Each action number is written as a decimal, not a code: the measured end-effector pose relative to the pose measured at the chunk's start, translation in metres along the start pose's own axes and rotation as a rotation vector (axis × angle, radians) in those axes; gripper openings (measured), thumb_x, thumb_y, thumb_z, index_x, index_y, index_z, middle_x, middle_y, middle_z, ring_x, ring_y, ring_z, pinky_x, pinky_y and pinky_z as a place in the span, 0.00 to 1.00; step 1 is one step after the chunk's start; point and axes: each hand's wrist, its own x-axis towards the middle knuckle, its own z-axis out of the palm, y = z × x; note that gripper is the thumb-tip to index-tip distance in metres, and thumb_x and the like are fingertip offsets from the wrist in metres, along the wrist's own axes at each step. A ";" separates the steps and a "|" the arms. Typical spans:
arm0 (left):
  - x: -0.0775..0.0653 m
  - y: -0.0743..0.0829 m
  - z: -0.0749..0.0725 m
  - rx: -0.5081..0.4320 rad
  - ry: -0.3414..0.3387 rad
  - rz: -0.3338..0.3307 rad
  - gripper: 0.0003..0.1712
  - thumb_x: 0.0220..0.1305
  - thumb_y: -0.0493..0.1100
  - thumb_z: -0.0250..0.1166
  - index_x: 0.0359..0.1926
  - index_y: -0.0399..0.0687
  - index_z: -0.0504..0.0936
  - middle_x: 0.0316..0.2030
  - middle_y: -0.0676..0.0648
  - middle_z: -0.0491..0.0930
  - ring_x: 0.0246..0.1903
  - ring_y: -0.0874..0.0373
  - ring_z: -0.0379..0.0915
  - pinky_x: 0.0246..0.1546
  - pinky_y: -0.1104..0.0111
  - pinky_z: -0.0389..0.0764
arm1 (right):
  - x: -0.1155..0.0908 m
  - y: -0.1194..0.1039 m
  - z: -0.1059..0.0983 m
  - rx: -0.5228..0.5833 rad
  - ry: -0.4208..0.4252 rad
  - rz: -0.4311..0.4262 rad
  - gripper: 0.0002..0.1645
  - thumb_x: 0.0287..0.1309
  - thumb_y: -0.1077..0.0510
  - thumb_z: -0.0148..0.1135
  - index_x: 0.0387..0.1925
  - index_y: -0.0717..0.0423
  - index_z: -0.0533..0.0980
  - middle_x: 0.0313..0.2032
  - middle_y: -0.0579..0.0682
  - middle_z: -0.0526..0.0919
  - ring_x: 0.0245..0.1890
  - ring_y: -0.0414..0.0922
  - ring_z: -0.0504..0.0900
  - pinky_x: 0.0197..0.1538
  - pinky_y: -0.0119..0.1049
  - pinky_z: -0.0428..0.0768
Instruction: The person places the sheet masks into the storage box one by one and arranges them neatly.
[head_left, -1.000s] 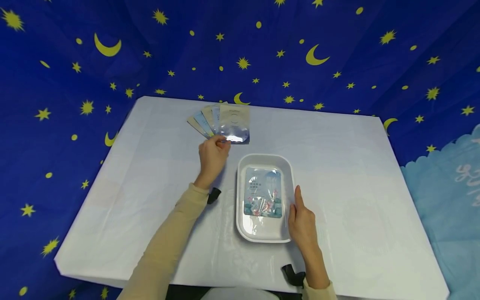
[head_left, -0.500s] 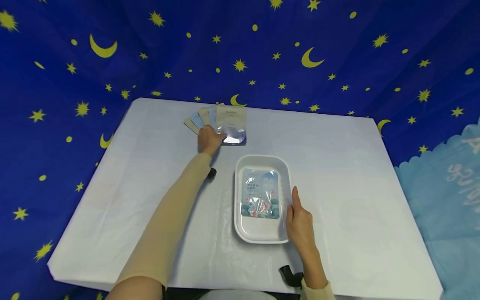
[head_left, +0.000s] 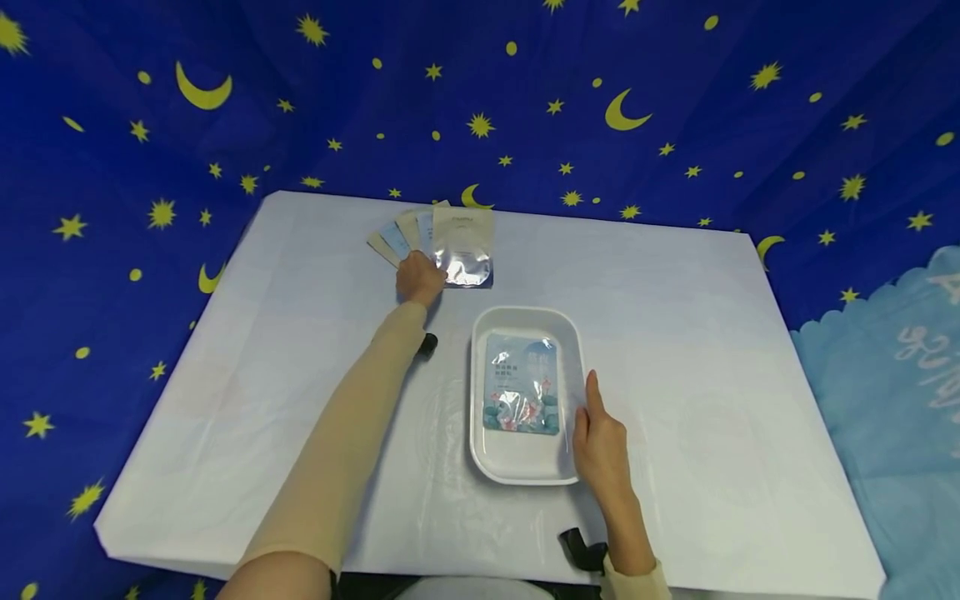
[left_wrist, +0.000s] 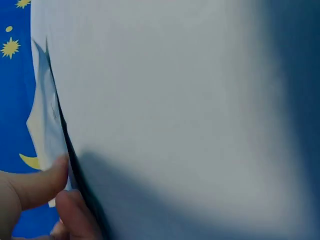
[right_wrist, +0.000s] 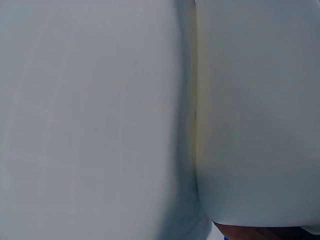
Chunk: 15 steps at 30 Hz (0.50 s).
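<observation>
A white tray stands on the table with a pale-blue packet printed with flowers lying flat in it. My right hand holds the tray's right rim, its thumb over the edge and index finger straight along the outside; its other fingers are hidden. Farther back, my left hand is at the lower end of several fanned packets, beside a silver-and-beige packet. In the left wrist view, the thumb and fingers pinch a packet's edge; which packet is hard to tell.
The white table has a blue curtain with yellow stars and moons behind it. A light-blue scalloped cloth hangs at the right. Black wrist mounts sit beside the wrists.
My left hand has moved from the silver-and-beige packet's lower edge slightly left and away from me, onto the fanned packets. My right hand stays at the tray.
</observation>
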 end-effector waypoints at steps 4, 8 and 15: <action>-0.002 -0.001 -0.006 -0.013 -0.029 0.011 0.07 0.56 0.37 0.59 0.29 0.36 0.78 0.34 0.36 0.83 0.33 0.42 0.81 0.34 0.56 0.82 | 0.000 -0.001 0.000 -0.002 -0.005 0.001 0.30 0.66 0.69 0.51 0.68 0.72 0.60 0.35 0.72 0.81 0.22 0.51 0.75 0.30 0.43 0.75; -0.003 0.000 -0.012 -0.124 -0.080 0.027 0.08 0.58 0.33 0.55 0.30 0.34 0.81 0.28 0.36 0.85 0.19 0.54 0.80 0.34 0.60 0.84 | 0.001 -0.001 0.000 -0.008 -0.007 0.005 0.30 0.66 0.70 0.51 0.68 0.72 0.60 0.44 0.75 0.80 0.24 0.53 0.78 0.32 0.46 0.77; -0.006 0.002 -0.020 -0.549 -0.192 0.008 0.11 0.62 0.26 0.48 0.44 0.35 0.71 0.59 0.22 0.64 0.16 0.61 0.82 0.53 0.65 0.80 | 0.000 -0.003 0.000 -0.011 -0.016 0.017 0.30 0.66 0.69 0.50 0.68 0.72 0.60 0.51 0.75 0.77 0.26 0.54 0.79 0.32 0.47 0.77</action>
